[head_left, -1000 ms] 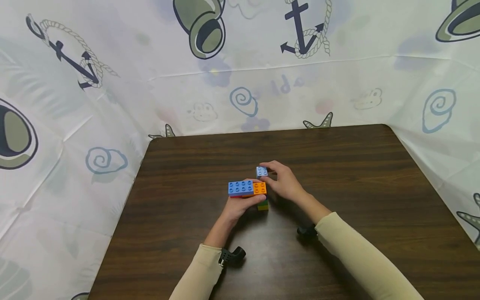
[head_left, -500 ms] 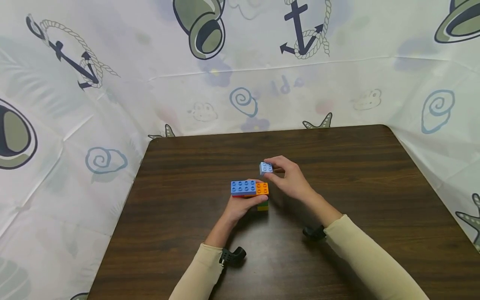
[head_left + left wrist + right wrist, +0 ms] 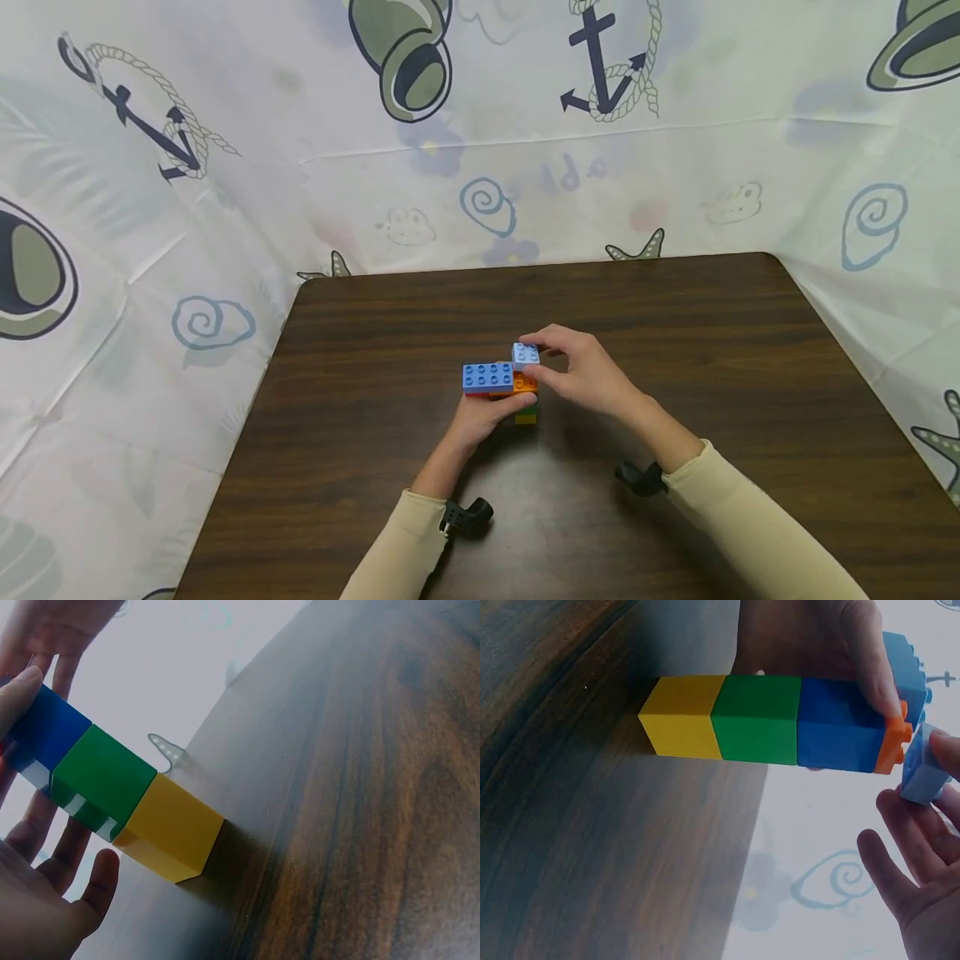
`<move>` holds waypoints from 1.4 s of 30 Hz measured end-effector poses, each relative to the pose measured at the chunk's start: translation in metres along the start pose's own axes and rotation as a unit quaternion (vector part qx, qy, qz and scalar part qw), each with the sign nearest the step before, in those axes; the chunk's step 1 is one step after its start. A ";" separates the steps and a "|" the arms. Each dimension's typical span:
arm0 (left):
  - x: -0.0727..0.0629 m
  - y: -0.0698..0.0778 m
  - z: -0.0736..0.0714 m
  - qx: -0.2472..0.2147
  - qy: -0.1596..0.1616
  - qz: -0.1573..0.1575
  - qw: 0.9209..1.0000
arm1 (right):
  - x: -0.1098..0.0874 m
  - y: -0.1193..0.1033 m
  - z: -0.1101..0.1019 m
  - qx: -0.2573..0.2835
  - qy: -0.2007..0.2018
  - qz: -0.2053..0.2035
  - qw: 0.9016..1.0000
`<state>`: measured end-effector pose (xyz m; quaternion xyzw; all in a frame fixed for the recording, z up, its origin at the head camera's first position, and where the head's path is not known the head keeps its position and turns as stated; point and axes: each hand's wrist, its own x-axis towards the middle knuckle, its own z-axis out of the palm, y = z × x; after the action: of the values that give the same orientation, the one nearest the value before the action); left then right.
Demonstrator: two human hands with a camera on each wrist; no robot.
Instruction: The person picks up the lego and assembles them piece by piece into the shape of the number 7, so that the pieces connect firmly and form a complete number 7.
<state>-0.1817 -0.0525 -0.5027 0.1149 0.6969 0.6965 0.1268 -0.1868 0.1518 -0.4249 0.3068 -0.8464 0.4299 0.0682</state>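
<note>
My left hand (image 3: 480, 417) grips the upper part of a toy brick tower, its thumb along the near side. From the table up, the tower has a yellow brick (image 3: 169, 832), a green brick (image 3: 103, 780), a dark blue brick (image 3: 836, 724) and an orange brick (image 3: 889, 748) with bare studs. A longer blue brick (image 3: 487, 377) sits on top at the left, a strip of red showing under it. Between thumb and fingers, my right hand (image 3: 588, 375) pinches a small light blue brick (image 3: 924, 774), slightly tilted, right at the orange studs.
The dark wooden table (image 3: 360, 467) spreads out on all sides of the tower. Behind and beside it hangs a white curtain (image 3: 315, 192) printed with anchors and shells. A black wrist camera (image 3: 468, 518) sits at the left sleeve.
My right hand first drew the light blue brick away to the back right, then brought it forward and left over the orange brick. The left hand keeps its grip, nearly still.
</note>
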 end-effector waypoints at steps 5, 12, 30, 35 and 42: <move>-0.004 0.013 0.002 -0.015 -0.009 0.009 1.000 | -0.004 -0.004 0.000 -0.029 -0.014 -0.014 0.999; -0.010 0.028 0.004 -0.021 -0.014 0.017 1.000 | -0.010 -0.007 0.002 -0.031 -0.021 -0.017 0.999; -0.012 0.028 0.001 -0.012 -0.017 0.001 1.000 | -0.010 -0.015 0.002 -0.113 -0.024 -0.009 0.993; -0.011 0.028 0.002 -0.011 -0.018 -0.002 1.000 | -0.008 -0.017 0.000 -0.121 -0.023 -0.001 0.992; -0.007 0.016 0.003 -0.026 -0.009 0.010 1.000 | -0.008 -0.018 -0.001 -0.129 -0.029 0.013 0.991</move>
<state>-0.1743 -0.0520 -0.4871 0.1249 0.6762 0.7146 0.1285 -0.1700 0.1482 -0.4152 0.2964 -0.9004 0.3091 0.0765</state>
